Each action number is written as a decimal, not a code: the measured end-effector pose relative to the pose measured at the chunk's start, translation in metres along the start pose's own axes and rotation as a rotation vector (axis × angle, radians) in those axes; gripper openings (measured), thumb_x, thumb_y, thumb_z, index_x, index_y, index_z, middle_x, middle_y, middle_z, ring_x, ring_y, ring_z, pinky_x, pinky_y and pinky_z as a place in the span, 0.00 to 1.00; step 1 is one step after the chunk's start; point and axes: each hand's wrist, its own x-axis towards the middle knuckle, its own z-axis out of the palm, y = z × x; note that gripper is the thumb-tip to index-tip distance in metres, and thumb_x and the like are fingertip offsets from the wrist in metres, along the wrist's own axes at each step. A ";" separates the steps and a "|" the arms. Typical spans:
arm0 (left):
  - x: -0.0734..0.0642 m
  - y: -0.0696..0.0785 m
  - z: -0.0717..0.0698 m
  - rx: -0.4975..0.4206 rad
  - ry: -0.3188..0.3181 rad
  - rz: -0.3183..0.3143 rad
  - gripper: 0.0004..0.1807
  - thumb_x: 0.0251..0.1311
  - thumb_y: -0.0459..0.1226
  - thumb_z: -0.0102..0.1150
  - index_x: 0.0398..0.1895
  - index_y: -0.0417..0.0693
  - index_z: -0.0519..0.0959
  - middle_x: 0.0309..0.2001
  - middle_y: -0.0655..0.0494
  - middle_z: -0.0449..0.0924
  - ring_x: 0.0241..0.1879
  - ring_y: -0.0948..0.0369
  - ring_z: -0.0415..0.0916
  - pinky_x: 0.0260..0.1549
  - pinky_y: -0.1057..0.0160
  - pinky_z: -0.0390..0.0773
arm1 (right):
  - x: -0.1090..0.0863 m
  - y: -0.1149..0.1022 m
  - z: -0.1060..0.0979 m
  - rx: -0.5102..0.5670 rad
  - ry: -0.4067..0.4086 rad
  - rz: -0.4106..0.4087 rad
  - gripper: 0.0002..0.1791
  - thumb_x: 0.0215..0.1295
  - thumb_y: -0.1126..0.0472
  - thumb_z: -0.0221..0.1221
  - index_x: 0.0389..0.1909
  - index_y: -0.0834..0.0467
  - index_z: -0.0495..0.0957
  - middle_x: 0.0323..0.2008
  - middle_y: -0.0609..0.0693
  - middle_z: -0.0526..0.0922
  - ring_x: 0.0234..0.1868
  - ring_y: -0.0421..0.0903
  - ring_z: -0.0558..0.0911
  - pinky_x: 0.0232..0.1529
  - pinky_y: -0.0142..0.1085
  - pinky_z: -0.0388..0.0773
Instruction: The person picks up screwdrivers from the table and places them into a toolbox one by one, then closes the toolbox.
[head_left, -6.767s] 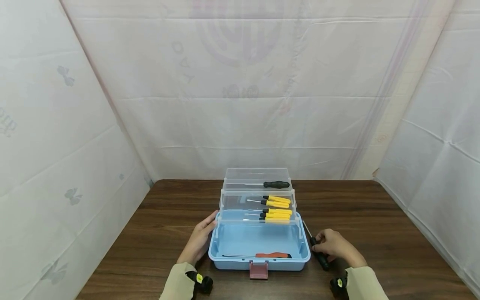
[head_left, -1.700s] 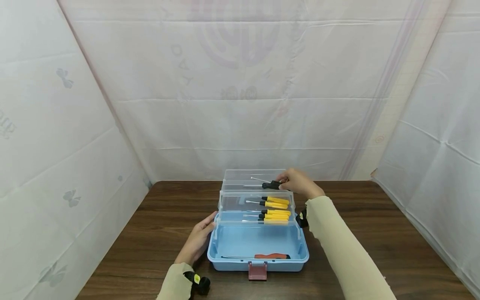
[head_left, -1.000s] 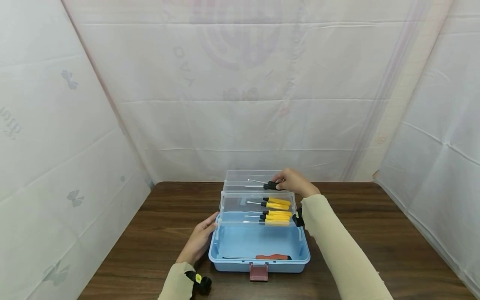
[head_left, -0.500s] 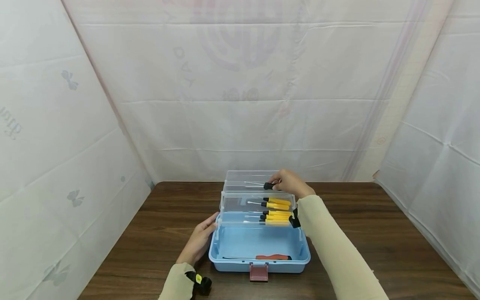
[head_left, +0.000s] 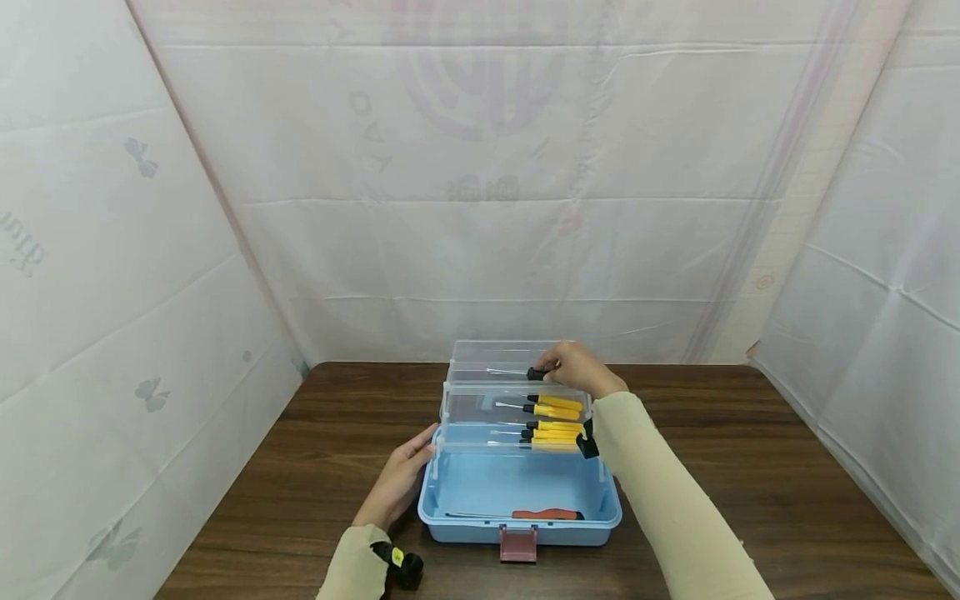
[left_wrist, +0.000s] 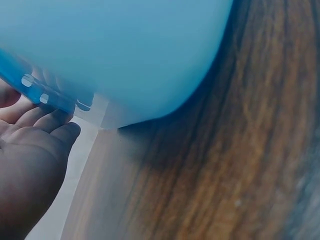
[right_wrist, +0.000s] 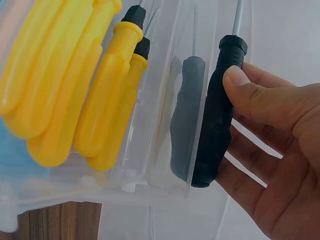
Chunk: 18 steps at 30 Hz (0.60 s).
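A light blue toolbox [head_left: 517, 532] stands with its clear tiered trays [head_left: 480, 404] raised at the back. My right hand [head_left: 573, 367] pinches a black-handled screwdriver [right_wrist: 215, 110] at the top tray, thumb on its handle and shaft pointing left in the head view. Beside it, through the clear tray wall, shows a second black screwdriver [right_wrist: 185, 120]. My left hand [head_left: 397, 479] holds the toolbox's left side near the tray hinge; in the left wrist view its fingers [left_wrist: 50, 120] and thumb lie around the edge.
Several yellow-handled screwdrivers [head_left: 555, 412] lie in the two lower trays. An orange-handled screwdriver [head_left: 547, 514] rests along the front of the toolbox's base. A pink latch [head_left: 517, 546] hangs open at the front. White sheeting [head_left: 480, 250] rises behind the wooden table [head_left: 337, 417].
My right hand has lifted the black screwdriver from the table right of the toolbox to the top tray, then shifted left and lowered it beside the other. My left hand stays put.
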 end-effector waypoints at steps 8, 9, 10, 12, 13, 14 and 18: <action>0.001 0.000 0.000 0.000 -0.010 0.007 0.27 0.73 0.34 0.39 0.74 0.41 0.54 0.75 0.39 0.47 0.74 0.43 0.45 0.69 0.43 0.52 | 0.002 0.002 0.004 0.013 -0.004 0.022 0.12 0.62 0.73 0.58 0.46 0.65 0.83 0.45 0.59 0.84 0.45 0.52 0.83 0.50 0.45 0.81; 0.001 0.000 -0.001 0.000 -0.011 0.009 0.27 0.73 0.34 0.38 0.74 0.41 0.54 0.75 0.39 0.47 0.74 0.43 0.45 0.69 0.43 0.52 | 0.002 0.002 0.004 0.008 -0.003 0.018 0.12 0.62 0.73 0.58 0.45 0.65 0.83 0.45 0.59 0.84 0.45 0.52 0.83 0.49 0.45 0.81; 0.001 0.000 -0.001 -0.003 -0.012 0.009 0.27 0.73 0.34 0.39 0.74 0.40 0.54 0.75 0.39 0.47 0.74 0.43 0.44 0.69 0.43 0.51 | 0.002 0.001 0.004 0.003 -0.004 0.011 0.12 0.62 0.74 0.58 0.45 0.65 0.83 0.45 0.59 0.84 0.44 0.52 0.83 0.49 0.45 0.81; 0.001 -0.001 -0.001 -0.003 -0.012 0.010 0.27 0.73 0.34 0.39 0.74 0.40 0.54 0.75 0.39 0.47 0.74 0.43 0.45 0.69 0.43 0.51 | 0.002 0.000 0.005 -0.001 -0.005 0.012 0.12 0.62 0.74 0.58 0.45 0.65 0.83 0.45 0.59 0.85 0.44 0.51 0.83 0.49 0.45 0.81; 0.001 -0.001 -0.002 -0.004 -0.012 0.011 0.27 0.73 0.34 0.39 0.74 0.40 0.54 0.75 0.39 0.47 0.74 0.43 0.45 0.69 0.43 0.51 | 0.002 0.000 0.005 -0.001 -0.004 0.017 0.12 0.62 0.74 0.58 0.45 0.65 0.83 0.45 0.59 0.85 0.44 0.51 0.83 0.49 0.44 0.81; 0.001 -0.002 -0.002 -0.006 -0.012 0.011 0.27 0.73 0.34 0.39 0.74 0.40 0.54 0.75 0.39 0.47 0.74 0.43 0.45 0.69 0.43 0.51 | 0.002 -0.001 0.005 0.000 -0.005 0.023 0.12 0.62 0.73 0.58 0.45 0.65 0.83 0.45 0.59 0.85 0.44 0.51 0.83 0.49 0.44 0.81; 0.001 -0.002 -0.002 -0.010 -0.009 0.020 0.28 0.73 0.34 0.40 0.74 0.39 0.54 0.75 0.39 0.48 0.74 0.44 0.45 0.70 0.43 0.51 | 0.001 -0.001 0.006 0.012 -0.014 0.046 0.13 0.62 0.73 0.58 0.47 0.64 0.82 0.46 0.58 0.84 0.46 0.52 0.83 0.50 0.45 0.81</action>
